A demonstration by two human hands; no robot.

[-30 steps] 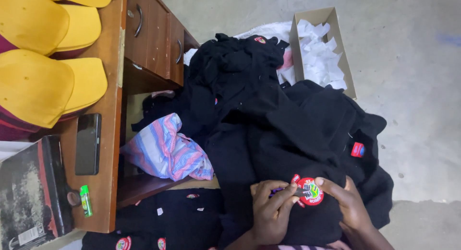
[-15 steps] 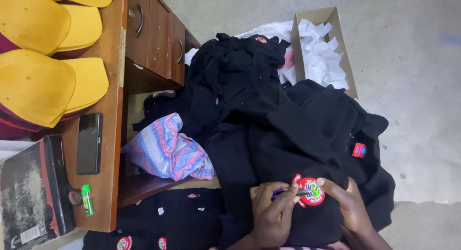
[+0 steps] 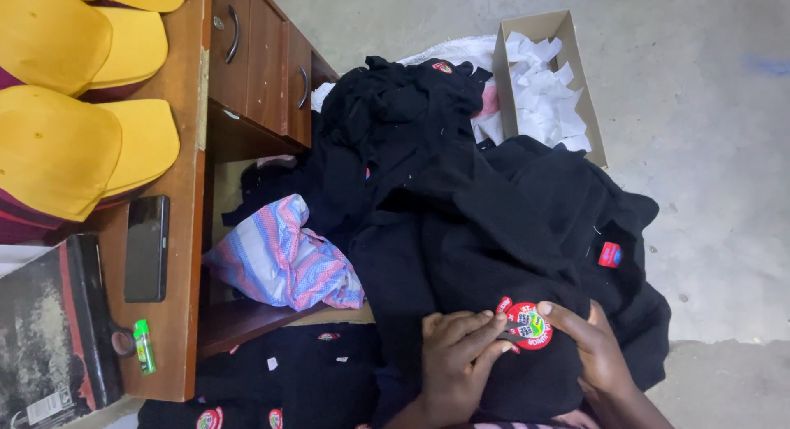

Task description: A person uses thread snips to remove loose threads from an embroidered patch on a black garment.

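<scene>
A black garment [image 3: 527, 272] lies across my lap with a round red embroidered badge [image 3: 527, 325] on it. My left hand [image 3: 455, 365] rests on the cloth just left of the badge and pinches a thin dark tool whose tip touches the badge's left edge. On the other side, my right hand [image 3: 592, 351] holds the fabric, its fingertips on the badge's right edge. More black garments are heaped beyond, one with a small red label [image 3: 610, 254].
A wooden desk [image 3: 186, 108] with drawers stands at left, carrying yellow caps [image 3: 74, 141], a dark phone [image 3: 146, 248], a green lighter [image 3: 144, 345] and a black box [image 3: 49, 330]. A striped pink-and-blue cloth [image 3: 284, 260] lies by the desk. A cardboard box [image 3: 504, 67] of white scraps sits on the concrete floor.
</scene>
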